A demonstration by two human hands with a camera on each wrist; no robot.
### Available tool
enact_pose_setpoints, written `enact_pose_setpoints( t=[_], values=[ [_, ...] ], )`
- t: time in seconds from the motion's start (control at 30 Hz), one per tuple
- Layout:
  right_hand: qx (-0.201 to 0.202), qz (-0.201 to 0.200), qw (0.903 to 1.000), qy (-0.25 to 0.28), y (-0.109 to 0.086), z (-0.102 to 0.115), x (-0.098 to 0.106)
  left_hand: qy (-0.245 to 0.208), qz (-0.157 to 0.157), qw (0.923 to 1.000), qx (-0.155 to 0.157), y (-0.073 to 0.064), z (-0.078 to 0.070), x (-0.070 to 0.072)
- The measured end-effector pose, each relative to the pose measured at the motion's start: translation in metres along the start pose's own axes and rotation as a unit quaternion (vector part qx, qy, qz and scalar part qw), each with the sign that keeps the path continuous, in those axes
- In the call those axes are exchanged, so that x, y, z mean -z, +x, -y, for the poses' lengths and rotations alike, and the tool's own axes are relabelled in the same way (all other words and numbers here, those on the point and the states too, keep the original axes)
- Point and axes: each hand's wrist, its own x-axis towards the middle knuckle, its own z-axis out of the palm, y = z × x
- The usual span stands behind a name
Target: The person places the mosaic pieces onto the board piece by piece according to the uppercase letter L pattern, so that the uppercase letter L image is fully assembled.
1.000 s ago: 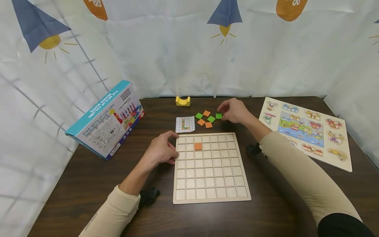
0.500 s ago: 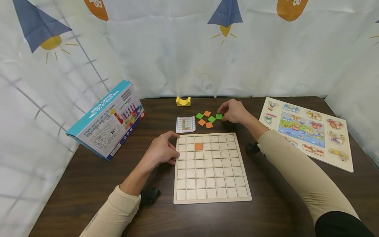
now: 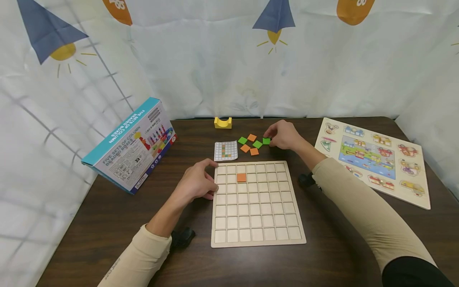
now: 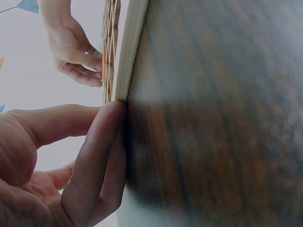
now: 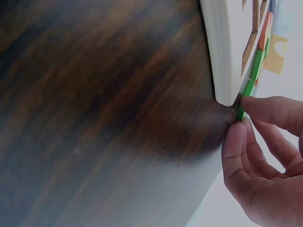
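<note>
A pale wooden grid board point(image 3: 251, 237) lies flat on the table with one orange tile point(image 3: 242, 177) in its second row. My left hand point(image 3: 196, 181) rests at the board's upper left side, its fingertips point(image 4: 113, 111) touching the edge in the left wrist view. Beyond the board's far right corner, my right hand point(image 3: 285, 136) pinches a green square tile point(image 5: 245, 97) between thumb and fingers, the tile close over the table. Left of it lie several loose tiles, among them an orange tile point(image 3: 254, 152) and a green tile point(image 3: 257, 144).
A small pattern card point(image 3: 226, 151) lies behind the board, with a yellow block point(image 3: 223, 123) farther back. At the left stands a toy box point(image 3: 130, 145). A picture puzzle board point(image 3: 373, 159) occupies the right side, under the right forearm's far side. A curtain hangs behind the table.
Both hands, the tiles and the board hold nearly the same places. The whole head view has shifted slightly to one side.
</note>
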Motion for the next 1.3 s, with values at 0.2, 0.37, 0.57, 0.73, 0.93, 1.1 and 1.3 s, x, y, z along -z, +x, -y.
enact_pose_setpoints(
  t=[0.2, 0.37, 0.57, 0.73, 0.93, 1.1, 1.3],
  values=[
    [-0.004, -0.003, 1.0000, -0.002, 0.0002, 0.0021, 0.0009, 0.000, -0.002, 1.0000, 0.003, -0.0005, -0.0004, 0.0001],
    [-0.006, -0.002, 1.0000, 0.000, -0.0004, 0.0028, 0.0023, 0.000, -0.002, 1.0000, 0.005, -0.0003, -0.0006, -0.0002],
    [-0.009, -0.002, 0.9999, 0.004, -0.0003, 0.0003, 0.0042, 0.001, -0.005, 1.0000, 0.008, 0.0004, -0.0002, -0.0009],
    [-0.011, -0.002, 0.9999, 0.007, -0.0010, -0.0006, 0.0053, -0.001, -0.005, 1.0000, 0.008, 0.0001, -0.0002, -0.0010],
    [-0.017, -0.005, 0.9997, 0.020, -0.0041, -0.0009, 0.0046, 0.000, -0.005, 1.0000, 0.007, -0.0001, 0.0000, -0.0010],
    [-0.015, -0.005, 0.9997, 0.021, -0.0059, -0.0014, 0.0045, 0.001, -0.005, 0.9999, 0.009, 0.0002, -0.0005, -0.0009],
    [-0.015, -0.001, 0.9994, 0.030, -0.0086, -0.0003, 0.0047, 0.001, -0.004, 0.9999, 0.010, 0.0008, 0.0002, -0.0009]
  ],
)
